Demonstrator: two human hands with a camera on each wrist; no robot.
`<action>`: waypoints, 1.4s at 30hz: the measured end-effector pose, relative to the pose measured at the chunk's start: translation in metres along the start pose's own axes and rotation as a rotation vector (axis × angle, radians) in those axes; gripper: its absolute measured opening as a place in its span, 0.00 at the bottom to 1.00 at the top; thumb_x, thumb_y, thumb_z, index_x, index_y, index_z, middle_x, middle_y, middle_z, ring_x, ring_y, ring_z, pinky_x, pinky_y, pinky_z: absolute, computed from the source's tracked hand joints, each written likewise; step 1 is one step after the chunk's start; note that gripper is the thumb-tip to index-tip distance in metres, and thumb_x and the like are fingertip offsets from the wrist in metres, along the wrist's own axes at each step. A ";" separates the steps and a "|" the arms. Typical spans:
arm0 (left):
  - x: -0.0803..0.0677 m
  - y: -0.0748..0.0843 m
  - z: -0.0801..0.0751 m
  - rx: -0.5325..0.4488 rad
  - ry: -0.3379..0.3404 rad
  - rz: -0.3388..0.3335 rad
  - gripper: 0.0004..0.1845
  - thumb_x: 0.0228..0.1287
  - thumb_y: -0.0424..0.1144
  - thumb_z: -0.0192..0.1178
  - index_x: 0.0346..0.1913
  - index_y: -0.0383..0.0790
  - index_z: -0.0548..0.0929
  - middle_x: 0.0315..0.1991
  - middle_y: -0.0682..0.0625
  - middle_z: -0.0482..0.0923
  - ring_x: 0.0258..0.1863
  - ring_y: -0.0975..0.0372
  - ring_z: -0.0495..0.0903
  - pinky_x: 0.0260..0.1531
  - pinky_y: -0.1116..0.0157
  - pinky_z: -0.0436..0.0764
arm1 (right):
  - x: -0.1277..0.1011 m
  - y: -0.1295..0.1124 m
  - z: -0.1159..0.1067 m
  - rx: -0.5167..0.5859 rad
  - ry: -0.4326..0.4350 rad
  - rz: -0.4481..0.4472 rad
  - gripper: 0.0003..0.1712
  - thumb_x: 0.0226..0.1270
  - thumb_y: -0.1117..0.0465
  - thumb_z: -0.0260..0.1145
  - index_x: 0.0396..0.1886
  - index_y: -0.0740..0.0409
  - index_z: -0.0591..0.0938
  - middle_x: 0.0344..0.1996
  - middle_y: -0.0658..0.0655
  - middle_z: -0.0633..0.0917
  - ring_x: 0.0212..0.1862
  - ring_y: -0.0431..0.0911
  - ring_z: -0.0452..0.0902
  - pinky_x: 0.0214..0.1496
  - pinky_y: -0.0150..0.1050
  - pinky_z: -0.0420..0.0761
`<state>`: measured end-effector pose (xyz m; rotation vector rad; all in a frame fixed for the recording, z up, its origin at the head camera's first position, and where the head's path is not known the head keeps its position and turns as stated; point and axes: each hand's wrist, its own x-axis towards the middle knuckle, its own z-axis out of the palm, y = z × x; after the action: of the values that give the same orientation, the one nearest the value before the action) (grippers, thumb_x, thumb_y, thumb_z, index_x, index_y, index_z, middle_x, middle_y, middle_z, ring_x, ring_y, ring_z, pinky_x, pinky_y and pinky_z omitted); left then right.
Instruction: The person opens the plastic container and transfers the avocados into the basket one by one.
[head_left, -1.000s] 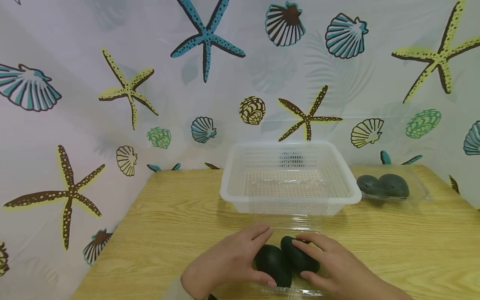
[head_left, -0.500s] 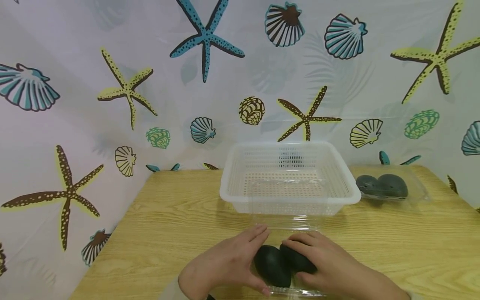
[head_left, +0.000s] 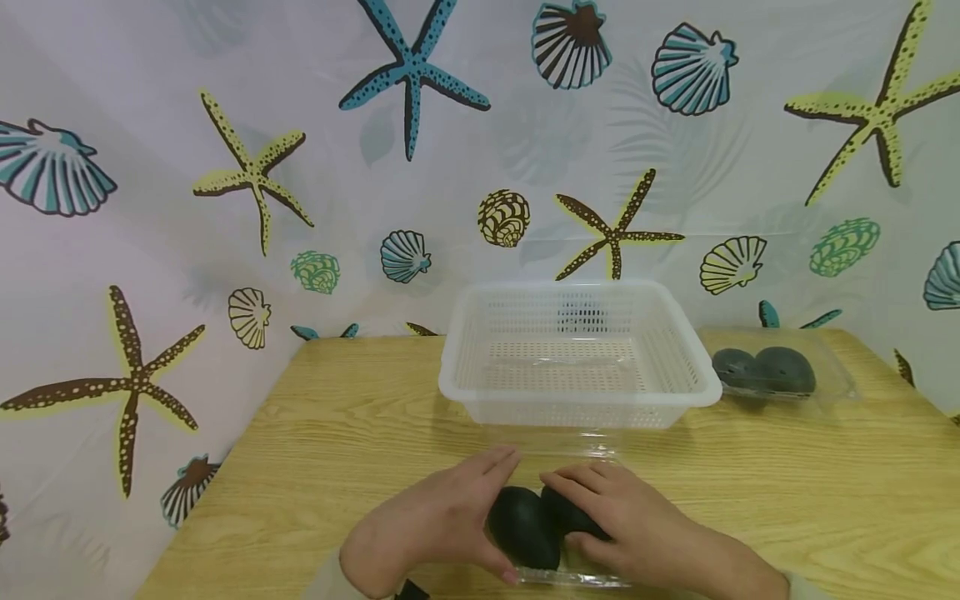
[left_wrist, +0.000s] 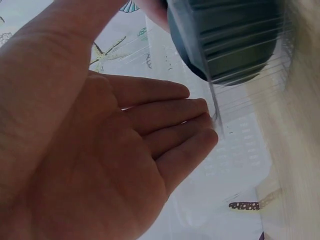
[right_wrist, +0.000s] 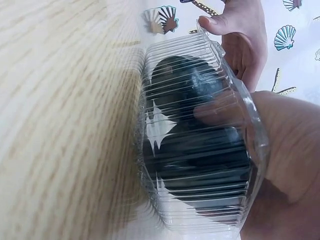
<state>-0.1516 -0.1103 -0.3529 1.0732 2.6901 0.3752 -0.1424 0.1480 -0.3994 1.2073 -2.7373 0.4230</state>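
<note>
Two dark green, egg-shaped avocados lie side by side in a clear plastic clamshell box [head_left: 577, 579] at the front of the table. Its transparent lid [head_left: 551, 440] stands up behind them, overlapping the basket in the head view. My right hand [head_left: 648, 525] grips the right avocado [head_left: 567, 510], with thumb and fingers bent over it inside the box. The left avocado [head_left: 525, 529] lies beside my left hand [head_left: 442, 517]. That hand has its fingers straight, fingertips at the box rim in the left wrist view, and the thumb reaches the front rim.
A white perforated plastic basket [head_left: 581, 398] stands behind the box. To its right, a second clear box [head_left: 832, 371] holds two similar dark avocados [head_left: 783, 371]. Behind the wooden table [head_left: 360, 417] hangs a cloth printed with starfish and shells.
My right hand has moved left and closed over the right avocado. The box, its lid and both avocados have shifted slightly left, along with my left hand.
</note>
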 end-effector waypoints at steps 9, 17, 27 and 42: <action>-0.003 -0.002 -0.004 -0.025 -0.042 -0.054 0.65 0.41 0.62 0.77 0.78 0.37 0.54 0.78 0.43 0.54 0.77 0.56 0.58 0.71 0.58 0.68 | 0.010 -0.003 0.006 -0.015 0.012 0.012 0.25 0.70 0.49 0.63 0.64 0.46 0.76 0.59 0.43 0.78 0.58 0.43 0.74 0.59 0.48 0.77; 0.001 -0.005 -0.003 -0.034 -0.059 -0.049 0.65 0.41 0.62 0.77 0.78 0.38 0.54 0.79 0.43 0.52 0.78 0.56 0.56 0.72 0.57 0.67 | 0.013 -0.003 0.004 0.025 -0.028 0.037 0.31 0.61 0.44 0.70 0.64 0.44 0.76 0.59 0.43 0.76 0.59 0.44 0.73 0.59 0.50 0.77; 0.000 -0.006 -0.003 -0.032 -0.061 -0.040 0.65 0.41 0.62 0.76 0.78 0.36 0.54 0.78 0.42 0.54 0.77 0.55 0.57 0.72 0.57 0.67 | 0.012 -0.004 0.007 0.077 0.044 0.089 0.26 0.54 0.48 0.73 0.56 0.39 0.82 0.52 0.41 0.80 0.54 0.42 0.74 0.55 0.46 0.78; 0.000 -0.006 -0.001 -0.005 -0.046 -0.028 0.64 0.41 0.63 0.76 0.77 0.34 0.56 0.78 0.41 0.54 0.78 0.55 0.56 0.72 0.58 0.67 | 0.010 -0.004 0.011 0.125 0.175 0.084 0.19 0.48 0.47 0.76 0.43 0.38 0.84 0.43 0.36 0.80 0.47 0.36 0.74 0.44 0.34 0.80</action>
<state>-0.1555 -0.1144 -0.3540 1.0285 2.6599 0.3481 -0.1458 0.1351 -0.4064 1.0294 -2.6513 0.6846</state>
